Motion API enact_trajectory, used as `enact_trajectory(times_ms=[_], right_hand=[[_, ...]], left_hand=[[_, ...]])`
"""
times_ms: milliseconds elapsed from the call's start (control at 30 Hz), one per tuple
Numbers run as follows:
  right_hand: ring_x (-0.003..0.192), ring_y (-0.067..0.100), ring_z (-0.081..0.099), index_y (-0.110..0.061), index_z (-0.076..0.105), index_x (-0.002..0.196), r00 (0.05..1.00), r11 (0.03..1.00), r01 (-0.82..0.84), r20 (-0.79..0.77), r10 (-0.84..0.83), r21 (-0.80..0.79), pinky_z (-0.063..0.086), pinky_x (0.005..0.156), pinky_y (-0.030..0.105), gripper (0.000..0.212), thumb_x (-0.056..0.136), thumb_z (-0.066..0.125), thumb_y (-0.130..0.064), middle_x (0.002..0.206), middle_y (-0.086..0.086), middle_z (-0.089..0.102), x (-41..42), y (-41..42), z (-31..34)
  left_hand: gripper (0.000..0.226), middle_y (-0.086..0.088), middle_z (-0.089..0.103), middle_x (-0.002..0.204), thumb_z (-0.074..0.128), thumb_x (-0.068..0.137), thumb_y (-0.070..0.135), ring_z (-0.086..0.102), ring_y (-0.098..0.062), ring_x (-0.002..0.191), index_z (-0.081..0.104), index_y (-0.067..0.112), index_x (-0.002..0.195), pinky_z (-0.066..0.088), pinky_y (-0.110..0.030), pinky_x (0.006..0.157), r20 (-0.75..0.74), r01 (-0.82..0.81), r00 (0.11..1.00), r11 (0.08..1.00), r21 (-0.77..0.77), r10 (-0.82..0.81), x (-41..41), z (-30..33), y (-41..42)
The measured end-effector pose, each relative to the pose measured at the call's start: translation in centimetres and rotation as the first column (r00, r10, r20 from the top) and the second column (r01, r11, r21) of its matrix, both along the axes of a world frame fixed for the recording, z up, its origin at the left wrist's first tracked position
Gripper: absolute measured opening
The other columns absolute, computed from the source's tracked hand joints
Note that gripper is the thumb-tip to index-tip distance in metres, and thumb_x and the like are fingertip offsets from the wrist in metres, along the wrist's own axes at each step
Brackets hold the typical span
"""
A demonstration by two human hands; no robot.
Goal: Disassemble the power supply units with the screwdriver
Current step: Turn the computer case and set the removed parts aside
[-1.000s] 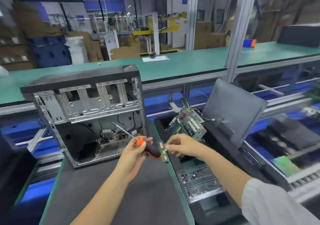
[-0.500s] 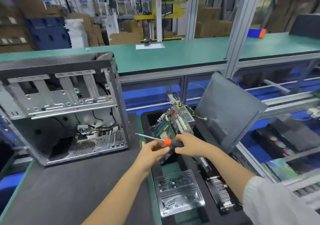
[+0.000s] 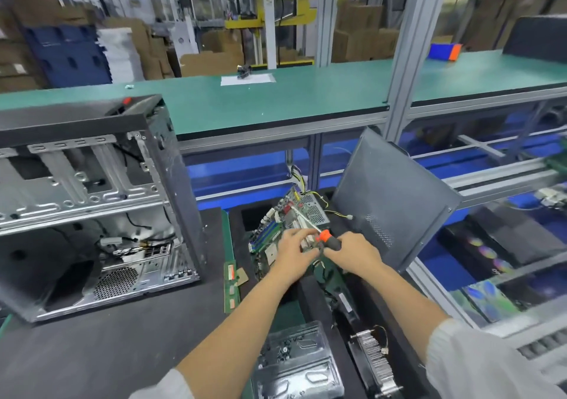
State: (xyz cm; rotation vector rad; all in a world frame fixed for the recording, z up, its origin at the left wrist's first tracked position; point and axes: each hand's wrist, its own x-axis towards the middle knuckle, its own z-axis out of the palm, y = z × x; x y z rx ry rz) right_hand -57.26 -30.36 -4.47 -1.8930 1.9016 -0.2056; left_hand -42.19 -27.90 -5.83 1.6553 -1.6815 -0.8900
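The right hand (image 3: 352, 253) grips the screwdriver (image 3: 326, 240); the left hand (image 3: 291, 254), fingers curled, touches a circuit board (image 3: 276, 230) in the black bin (image 3: 245, 214).

A dark mat (image 3: 101, 355) carries the open case (image 3: 92, 208) (side panel off); just right, a green strip (image 3: 230, 279). The far green bench (image 3: 306, 98) holds paper (image 3: 247, 79).

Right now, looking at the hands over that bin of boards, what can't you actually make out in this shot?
All in the head view:
- Screwdriver tip: lost against the circuit board clutter.
- What the left hand touches: hidden beneath its fingers.
- Right hand grip: the handle end is covered by the hand.
- Computer case: left side cut off by the frame edge.
- Plastic tray contents: blurred and too small.
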Motion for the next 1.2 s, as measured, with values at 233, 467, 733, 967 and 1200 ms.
enact_trajectory(times_ms=[233, 467, 733, 967, 1200], right_hand=[[0.089, 0.029, 0.063, -0.013, 0.055, 0.098, 0.998, 0.998, -0.048, -0.044, 0.047, -0.033, 0.051, 0.078, 0.035, 0.024, 0.087, 0.057, -0.034, 0.106, 0.01, 0.063, -1.0, -4.7, 1.3], [0.077, 0.03, 0.067, -0.042, 0.019, 0.149, 0.987, 0.985, -0.16, 0.025, 0.161, -0.061, 0.058, 0.069, 0.04, 0.06, 0.098, 0.042, -0.017, 0.117, 0.011, 0.058, 0.0, -8.4, 0.3], [0.1, 0.031, 0.054, -0.012, 0.064, 0.112, 0.989, 0.98, 0.036, -0.134, -0.064, -0.198, 0.049, 0.085, 0.04, 0.036, 0.095, 0.05, -0.04, 0.12, 0.012, 0.04, 3.5, -13.1, -2.3], [0.114, 0.029, 0.037, -0.007, 0.051, 0.127, 0.915, 0.999, 0.015, -0.403, -0.026, -0.029, 0.046, 0.082, 0.032, 0.101, 0.065, 0.05, -0.087, 0.128, 0.015, 0.031, 7.0, -16.7, -3.8], [0.099, 0.027, 0.04, -0.004, 0.04, 0.133, 0.866, 0.991, 0.076, -0.499, -0.011, 0.112, 0.044, 0.062, 0.031, 0.11, 0.064, 0.047, -0.089, 0.115, 0.016, 0.028, 8.8, -18.0, -4.1]], left_hand=[[0.047, -0.007, -0.004, 0.163, 0.039, 0.1, 0.05, -0.002, -0.032, 0.148, 0.036, 0.038, 0.145, 0.014, -0.056, 0.117, 0.587, 0.19, 0.77, 0.968, 0.165, -0.251, -0.1, -1.2, -5.1], [0.049, -0.001, -0.004, 0.163, 0.034, 0.1, 0.054, -0.001, -0.028, 0.149, 0.042, 0.025, 0.139, 0.016, -0.053, 0.117, 0.74, 0.274, 0.634, 0.96, 0.056, -0.224, 0.4, 0.3, -5.3], [0.018, 0.003, 0.045, 0.134, 0.045, 0.1, 0.036, 0.031, -0.021, 0.137, 0.04, 0.02, 0.093, 0.034, -0.033, 0.107, 0.523, 0.236, 0.84, 0.965, -0.116, -0.143, 4.6, 0.4, -4.6], [0.02, 0.009, 0.046, 0.135, 0.05, 0.097, 0.041, 0.025, -0.01, 0.142, 0.049, 0.02, 0.099, 0.045, -0.034, 0.096, 0.469, 0.193, 0.873, 0.977, -0.088, -0.131, 5.6, 0.5, -4.6], [0.015, 0.015, 0.049, 0.106, 0.053, 0.094, 0.037, 0.034, -0.01, 0.109, 0.046, 0.024, 0.094, 0.033, -0.019, 0.058, 0.537, 0.193, 0.842, 0.963, -0.191, -0.062, 5.9, 0.8, -5.5]])
